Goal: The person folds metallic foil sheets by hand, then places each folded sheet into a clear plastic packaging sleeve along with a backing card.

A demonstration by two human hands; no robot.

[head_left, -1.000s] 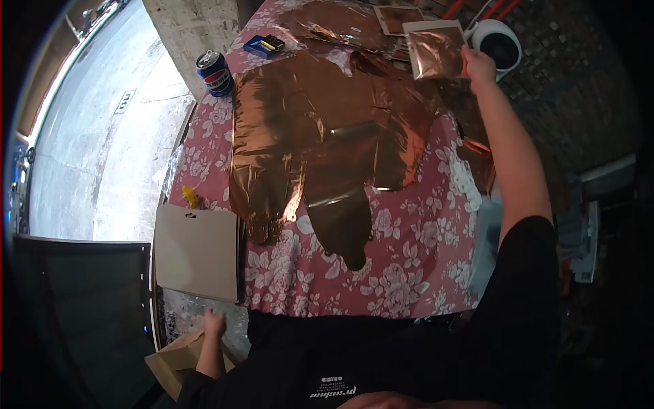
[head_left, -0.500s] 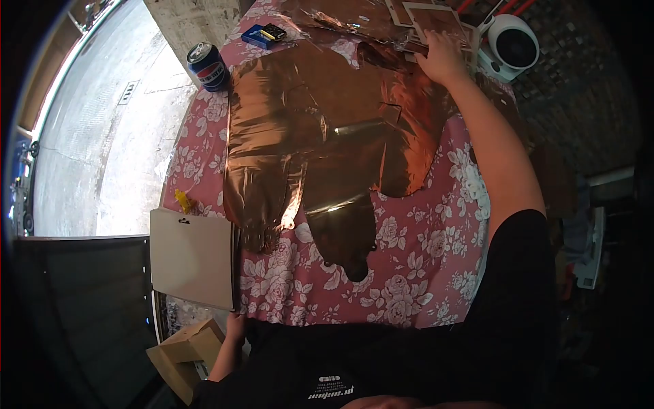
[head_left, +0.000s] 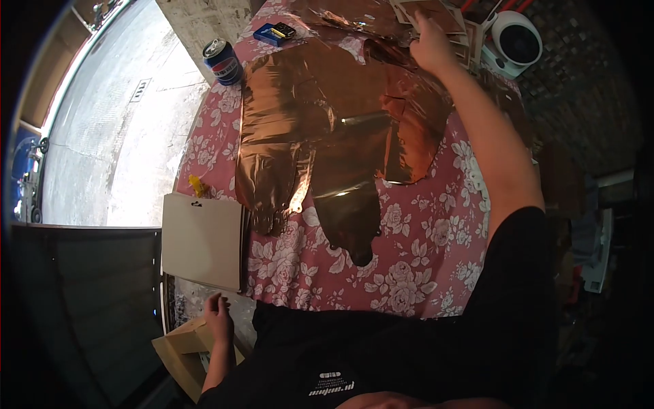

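My right hand (head_left: 432,46) is at the far end of the table, over the near left edge of a stack of flat brown, pale-edged pieces (head_left: 446,20). Its index finger is stretched out over them, and I see nothing gripped. Shiny copper-coloured foil pouches (head_left: 340,102) lie overlapping across the cloth, just nearer than this hand. My left hand (head_left: 218,317) is low on the left, beside the table edge, with loosely bent fingers apart and nothing in them. Just above it lies a stack of beige boards (head_left: 204,242) with a small slot near the far edge.
A blue can (head_left: 223,63) stands at the table's left edge, with a blue box (head_left: 271,34) beyond it. A yellow object (head_left: 198,185) lies above the boards. A white round device (head_left: 514,42) is far right. An open cardboard box (head_left: 182,347) sits below left.
My left hand has come up from beside the table edge into fuller view. My right hand has shifted slightly left and away, its fingers less spread. The whole view has shifted a little.
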